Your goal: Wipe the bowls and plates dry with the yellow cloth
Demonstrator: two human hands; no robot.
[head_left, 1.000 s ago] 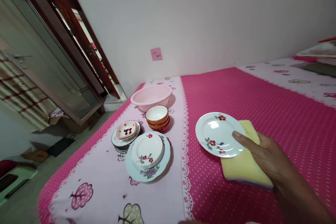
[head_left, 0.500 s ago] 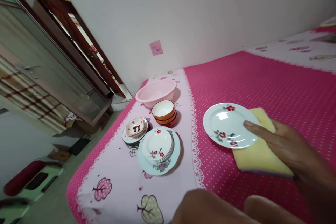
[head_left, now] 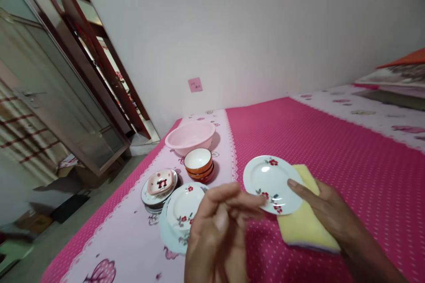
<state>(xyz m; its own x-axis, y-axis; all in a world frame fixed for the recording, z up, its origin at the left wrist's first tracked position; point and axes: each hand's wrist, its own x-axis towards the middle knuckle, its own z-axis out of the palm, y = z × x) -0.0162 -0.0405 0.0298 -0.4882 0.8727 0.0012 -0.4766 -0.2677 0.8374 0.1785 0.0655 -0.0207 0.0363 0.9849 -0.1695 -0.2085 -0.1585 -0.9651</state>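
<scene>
In the head view, the plate (head_left: 270, 183) lies flat, face up, right of centre, its right edge overlapping the yellow sponge (head_left: 305, 223), whose long axis runs toward lower right. The right hand (head_left: 327, 212) presses flat on both. The left hand (head_left: 215, 225), fingers loosely curled and empty, hovers at lower centre near the plate's left rim.

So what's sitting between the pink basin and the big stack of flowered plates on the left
In the head view, a stack of orange bowls stands between the pink basin and the flowered plate stack, on the pale strip of the tablecloth.
</scene>
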